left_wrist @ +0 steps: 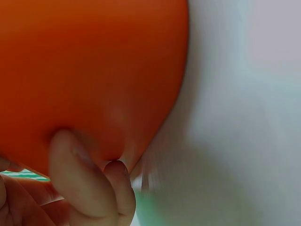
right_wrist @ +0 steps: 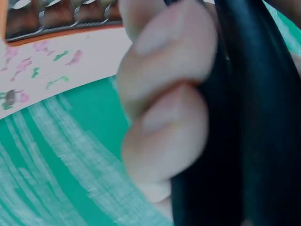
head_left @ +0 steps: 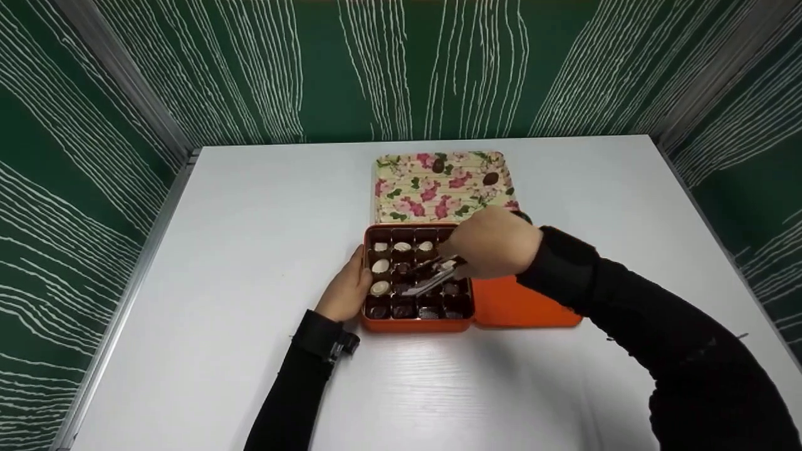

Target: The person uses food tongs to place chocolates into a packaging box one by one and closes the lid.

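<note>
An orange box [head_left: 418, 324] holds a dark compartment tray with white and dark chocolates. The white ones, such as a white chocolate [head_left: 380, 288], sit mainly in the left column and near the back. My left hand [head_left: 343, 289] grips the box's left side, thumb near the rim; its fingertips [left_wrist: 75, 155] press the orange outer wall in the left wrist view. Over the tray, my right hand [head_left: 495, 243] grips tongs [head_left: 432, 283], whose tips point leftward, low among the compartments. In the right wrist view, curled fingers [right_wrist: 164, 127] wrap the tongs' black handle [right_wrist: 207, 188].
Behind the box lies a floral-patterned panel [head_left: 416, 188] with two dark brown ovals on it. A flat orange piece [head_left: 532, 304] lies against the box's right side. Green walls [head_left: 413, 69] with white lines enclose the white table [head_left: 269, 225].
</note>
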{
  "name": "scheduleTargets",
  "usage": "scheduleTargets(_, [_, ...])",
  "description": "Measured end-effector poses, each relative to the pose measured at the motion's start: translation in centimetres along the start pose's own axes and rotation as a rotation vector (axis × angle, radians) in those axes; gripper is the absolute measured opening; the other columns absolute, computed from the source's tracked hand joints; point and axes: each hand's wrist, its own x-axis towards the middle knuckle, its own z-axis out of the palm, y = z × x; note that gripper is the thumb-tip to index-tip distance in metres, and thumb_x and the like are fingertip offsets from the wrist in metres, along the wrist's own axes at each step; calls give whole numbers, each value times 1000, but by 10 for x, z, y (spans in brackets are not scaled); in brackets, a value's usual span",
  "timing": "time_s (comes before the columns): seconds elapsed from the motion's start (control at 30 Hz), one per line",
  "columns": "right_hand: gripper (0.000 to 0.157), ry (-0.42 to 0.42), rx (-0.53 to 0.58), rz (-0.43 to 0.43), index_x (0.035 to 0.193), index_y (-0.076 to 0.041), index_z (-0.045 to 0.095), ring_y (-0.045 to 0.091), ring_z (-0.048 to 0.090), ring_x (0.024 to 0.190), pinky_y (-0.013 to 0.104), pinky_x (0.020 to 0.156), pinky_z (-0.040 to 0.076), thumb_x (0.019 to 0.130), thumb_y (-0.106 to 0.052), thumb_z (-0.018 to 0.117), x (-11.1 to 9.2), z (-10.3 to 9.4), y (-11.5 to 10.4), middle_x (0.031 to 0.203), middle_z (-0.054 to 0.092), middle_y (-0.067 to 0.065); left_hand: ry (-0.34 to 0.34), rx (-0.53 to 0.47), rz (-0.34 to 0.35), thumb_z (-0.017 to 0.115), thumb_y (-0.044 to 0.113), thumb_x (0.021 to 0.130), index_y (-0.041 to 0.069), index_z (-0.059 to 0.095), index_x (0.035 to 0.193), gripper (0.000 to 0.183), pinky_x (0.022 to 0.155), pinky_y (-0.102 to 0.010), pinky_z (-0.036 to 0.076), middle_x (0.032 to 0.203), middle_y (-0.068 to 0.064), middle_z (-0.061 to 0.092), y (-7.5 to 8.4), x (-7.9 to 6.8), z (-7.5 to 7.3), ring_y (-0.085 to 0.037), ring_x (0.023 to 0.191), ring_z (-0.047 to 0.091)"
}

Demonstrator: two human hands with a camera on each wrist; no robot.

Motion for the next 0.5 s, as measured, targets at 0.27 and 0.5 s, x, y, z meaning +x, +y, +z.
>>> scheduleTargets(0.27, [30, 224, 131, 297, 120, -9, 72, 26, 60, 68, 46, 62, 49, 95, -26, 74, -19, 12, 73, 85, 70, 9, 11, -9, 27, 37, 12, 108, -9, 15, 160, 60, 125, -46, 23, 163, -28, 26, 0, 0, 0, -38, 150, 28])
scheduleTargets(0.5, [45, 303, 189, 636, 134, 2, 64, 41, 61, 74, 55, 61, 48, 99, -26, 68, -25, 51, 123, 96, 69, 28, 10, -10, 14, 37, 11, 108, -9, 15, 160, 60, 125, -46, 22, 163, -28, 25, -1, 1, 1, -38, 151, 28])
